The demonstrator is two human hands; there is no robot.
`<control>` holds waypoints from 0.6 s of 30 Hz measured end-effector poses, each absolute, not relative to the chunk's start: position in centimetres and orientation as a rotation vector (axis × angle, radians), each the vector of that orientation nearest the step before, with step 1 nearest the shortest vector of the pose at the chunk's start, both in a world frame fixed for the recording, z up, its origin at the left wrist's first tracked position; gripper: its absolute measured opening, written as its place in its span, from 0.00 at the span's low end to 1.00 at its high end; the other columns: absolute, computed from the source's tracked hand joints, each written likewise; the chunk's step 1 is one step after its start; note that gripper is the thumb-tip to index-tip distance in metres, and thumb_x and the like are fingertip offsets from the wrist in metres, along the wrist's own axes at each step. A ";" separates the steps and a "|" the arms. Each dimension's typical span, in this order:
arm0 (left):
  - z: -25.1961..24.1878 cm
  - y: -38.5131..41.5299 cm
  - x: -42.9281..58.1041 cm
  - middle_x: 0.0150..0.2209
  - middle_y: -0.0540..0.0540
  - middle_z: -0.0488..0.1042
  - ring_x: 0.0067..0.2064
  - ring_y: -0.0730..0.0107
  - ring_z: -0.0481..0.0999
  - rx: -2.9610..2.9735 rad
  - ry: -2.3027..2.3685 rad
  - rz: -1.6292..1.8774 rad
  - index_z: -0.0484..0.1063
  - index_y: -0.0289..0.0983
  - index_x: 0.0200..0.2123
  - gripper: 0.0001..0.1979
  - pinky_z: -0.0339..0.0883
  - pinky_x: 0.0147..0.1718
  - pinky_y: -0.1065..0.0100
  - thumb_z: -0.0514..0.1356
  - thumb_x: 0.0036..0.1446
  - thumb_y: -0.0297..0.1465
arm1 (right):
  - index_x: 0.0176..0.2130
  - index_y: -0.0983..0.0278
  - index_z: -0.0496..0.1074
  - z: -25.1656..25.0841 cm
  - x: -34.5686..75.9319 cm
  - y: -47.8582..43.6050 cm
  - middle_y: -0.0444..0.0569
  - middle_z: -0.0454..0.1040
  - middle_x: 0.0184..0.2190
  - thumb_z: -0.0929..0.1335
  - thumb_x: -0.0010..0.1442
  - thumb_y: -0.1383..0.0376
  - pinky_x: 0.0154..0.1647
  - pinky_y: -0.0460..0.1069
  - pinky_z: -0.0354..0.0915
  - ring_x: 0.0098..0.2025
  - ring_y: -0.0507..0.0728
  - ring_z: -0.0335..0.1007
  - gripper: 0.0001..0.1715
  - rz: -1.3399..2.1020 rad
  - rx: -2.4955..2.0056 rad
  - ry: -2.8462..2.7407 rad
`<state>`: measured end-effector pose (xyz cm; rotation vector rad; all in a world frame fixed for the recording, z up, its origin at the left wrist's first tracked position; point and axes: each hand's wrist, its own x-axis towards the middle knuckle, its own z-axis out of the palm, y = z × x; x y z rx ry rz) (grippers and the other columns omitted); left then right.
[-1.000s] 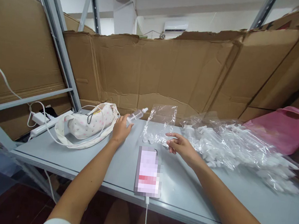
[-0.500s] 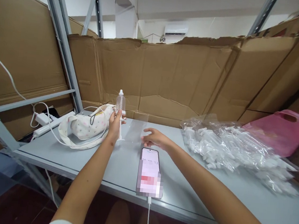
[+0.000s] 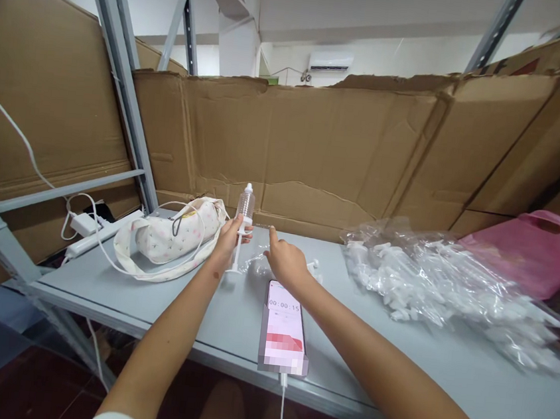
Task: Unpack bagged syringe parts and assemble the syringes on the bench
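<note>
Head view, only one there is. Left hand (image 3: 229, 241) has a closed grip on a small clear bottle (image 3: 246, 204), fingers wrapped round its lower part, bottle upright, white tip on top. A thin white tube (image 3: 236, 255) runs straight down from the bottle to the bench (image 3: 161, 290), foot touching the surface. All of this sits near the back edge of the bench, left of centre.

Right hand (image 3: 284, 261) is just beside the bottle, not touching it. Index finger stretched toward the back edge, other fingers curled loosely, so grip is open and holding nothing I can make out. Under and around that hand lies a small clear plastic bag (image 3: 259, 265), flat on the bench; hand appears to rest on it, contact not clear.

Phone (image 3: 285, 323) lies flat near the front edge, directly toward the person from the right hand, screen lit, cable (image 3: 283, 410) hanging off the front edge.

Cloth bag (image 3: 172, 235) with a long strap sits toward the back-left corner, just beside the left hand. Power strip (image 3: 100, 234) with a white charger at the left edge. Big pile of clear plastic packs (image 3: 433, 279) on the right half of the bench, well apart from both hands. Pink plastic bag (image 3: 530, 249) past it at the right. Cardboard sheets (image 3: 341, 149) stand along the back edge.
</note>
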<state>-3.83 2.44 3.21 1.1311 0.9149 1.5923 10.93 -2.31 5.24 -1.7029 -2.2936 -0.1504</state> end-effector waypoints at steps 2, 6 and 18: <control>3.2 2.0 -3.4 0.30 0.45 0.74 0.26 0.73 0.73 1.195 0.872 1.461 0.66 0.33 0.37 0.25 0.66 0.29 0.69 0.57 0.49 0.51 | 0.64 0.62 0.45 5.4 11.8 -2.4 0.59 0.72 0.41 0.60 0.61 0.68 0.30 0.50 0.61 0.37 0.61 0.69 0.35 -0.382 -1.602 -2.248; 2.9 0.8 -2.5 0.28 0.43 0.75 0.27 0.69 0.74 1.406 0.729 1.106 0.68 0.32 0.36 0.28 0.64 0.29 0.69 0.56 0.48 0.53 | 0.63 0.55 0.49 5.3 14.1 -2.1 0.60 0.61 0.55 0.58 0.58 0.75 0.38 0.53 0.61 0.46 0.63 0.63 0.37 -0.735 -1.295 -2.230; 2.5 1.1 -2.2 0.42 0.43 0.72 0.38 0.70 0.72 1.690 0.804 1.307 0.69 0.36 0.44 0.23 0.63 0.38 0.69 0.62 0.47 0.43 | 0.40 0.63 0.67 4.0 17.7 -3.0 0.49 0.71 0.33 0.71 0.47 0.53 0.28 0.49 0.65 0.36 0.58 0.68 0.24 0.801 -0.968 -1.534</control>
